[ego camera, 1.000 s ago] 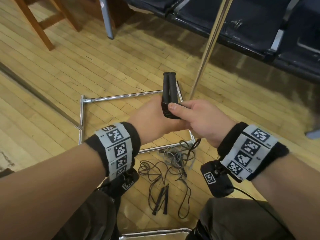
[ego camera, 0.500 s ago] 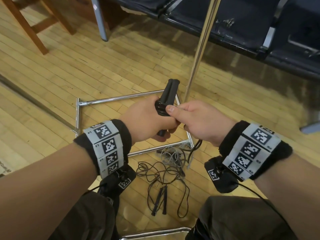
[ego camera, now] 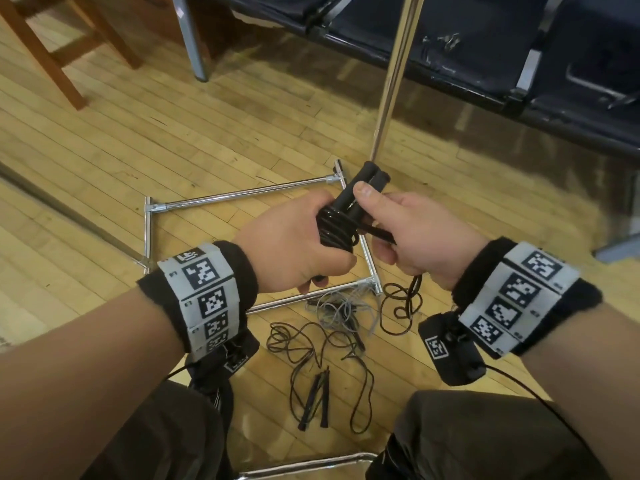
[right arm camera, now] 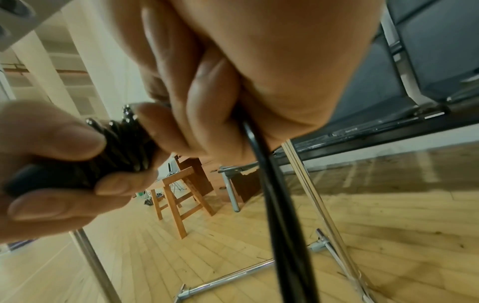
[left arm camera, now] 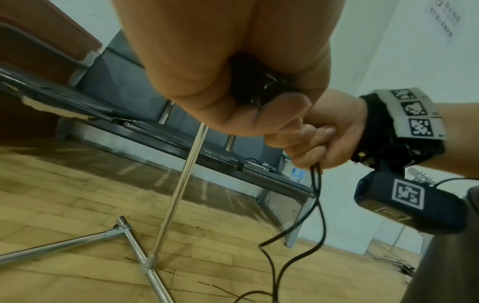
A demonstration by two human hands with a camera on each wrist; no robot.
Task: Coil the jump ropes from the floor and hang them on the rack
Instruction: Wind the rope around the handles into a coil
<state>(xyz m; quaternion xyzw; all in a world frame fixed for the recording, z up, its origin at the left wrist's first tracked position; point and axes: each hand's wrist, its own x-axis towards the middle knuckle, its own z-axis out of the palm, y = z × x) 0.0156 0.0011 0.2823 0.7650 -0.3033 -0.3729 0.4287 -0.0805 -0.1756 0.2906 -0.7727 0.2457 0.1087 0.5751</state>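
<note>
My left hand (ego camera: pixel 294 244) grips two black jump-rope handles (ego camera: pixel 369 181) held side by side and tilted up to the right. Black cord (ego camera: pixel 334 230) is wound in several turns round their lower part. My right hand (ego camera: pixel 415 233) holds the free cord, its thumb pressed on the handles; the cord (ego camera: pixel 412 292) hangs from its fist to the floor. In the left wrist view the cord (left arm camera: pixel 316 205) trails below the right hand (left arm camera: pixel 324 139). In the right wrist view the cord (right arm camera: pixel 279 205) leaves my right hand (right arm camera: pixel 259 71) beside the wound handles (right arm camera: pixel 124 147). The chrome rack base (ego camera: pixel 242 197) and pole (ego camera: pixel 394 74) stand just ahead.
On the floor between my knees lie a loose black jump rope (ego camera: pixel 318 403) and a tangled grey one (ego camera: pixel 343 306). A wooden stool (ego camera: pixel 52 46) is at the far left. Dark bench seats (ego camera: pixel 485 46) run along the back, and another chrome tube (ego camera: pixel 304 465) lies near my legs.
The handles have tilted from upright towards the right, and turns of cord now show wound round their lower part. My right thumb has slid up the handles.
</note>
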